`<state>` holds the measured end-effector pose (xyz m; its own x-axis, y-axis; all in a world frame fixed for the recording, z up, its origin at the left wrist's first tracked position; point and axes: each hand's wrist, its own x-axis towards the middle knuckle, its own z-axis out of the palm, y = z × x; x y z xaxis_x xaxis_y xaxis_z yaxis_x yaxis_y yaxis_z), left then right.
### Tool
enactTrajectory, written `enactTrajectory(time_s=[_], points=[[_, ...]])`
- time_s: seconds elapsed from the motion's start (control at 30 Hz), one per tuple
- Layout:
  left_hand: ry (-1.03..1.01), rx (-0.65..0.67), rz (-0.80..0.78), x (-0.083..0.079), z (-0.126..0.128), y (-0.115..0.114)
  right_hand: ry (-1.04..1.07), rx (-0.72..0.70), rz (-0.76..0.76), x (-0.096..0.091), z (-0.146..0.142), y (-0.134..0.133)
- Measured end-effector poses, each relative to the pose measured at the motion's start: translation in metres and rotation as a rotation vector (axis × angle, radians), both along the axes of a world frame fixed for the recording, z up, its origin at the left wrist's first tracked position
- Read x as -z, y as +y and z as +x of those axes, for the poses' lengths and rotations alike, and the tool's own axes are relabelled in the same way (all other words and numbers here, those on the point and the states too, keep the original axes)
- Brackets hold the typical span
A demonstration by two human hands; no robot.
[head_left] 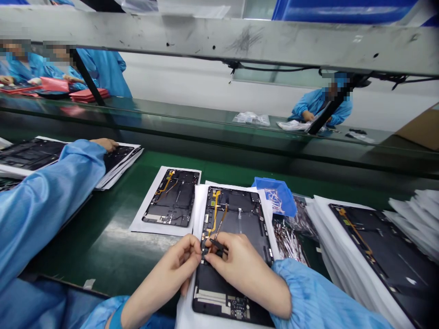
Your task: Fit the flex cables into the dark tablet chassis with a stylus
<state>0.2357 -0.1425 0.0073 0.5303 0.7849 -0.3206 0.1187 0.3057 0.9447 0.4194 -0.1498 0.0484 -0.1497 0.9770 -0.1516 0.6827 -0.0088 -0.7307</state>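
In front of me lies an open black tablet housing [254, 228] on white sheets, with a yellow flex cable [216, 212] along its left side. My right hand [240, 256] is closed around dark tweezers [218, 246], low over the housing's left side. A thin brownish cable [222, 220] runs up from near its fingertips. At the left edge of the housing, my left hand [181, 262] has thumb and forefinger pinched together. Whatever lies between those fingertips is too small or hidden to make out.
A second tablet housing [178, 196] lies to the left on white paper. Behind right stand a blue bin [276, 194] and bagged small cables [290, 242]. Stacked housings [384, 256] fill the right. A co-worker's sleeve [51, 196] reaches in from the left; a metal beam [219, 39] crosses above.
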Motion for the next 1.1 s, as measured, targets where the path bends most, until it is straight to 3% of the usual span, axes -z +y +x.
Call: enactTrajectory(time_s=[0.77, 1.1], points=[[-0.047, -0.088, -0.038, -0.001, 0.006, -0.005, 0.044, 0.031, -0.025, 0.003, -0.003, -0.009], [-0.048, -0.104, -0.012, 0.007, 0.007, -0.007, 0.038, 0.0, 0.012, 0.006, -0.003, -0.012]])
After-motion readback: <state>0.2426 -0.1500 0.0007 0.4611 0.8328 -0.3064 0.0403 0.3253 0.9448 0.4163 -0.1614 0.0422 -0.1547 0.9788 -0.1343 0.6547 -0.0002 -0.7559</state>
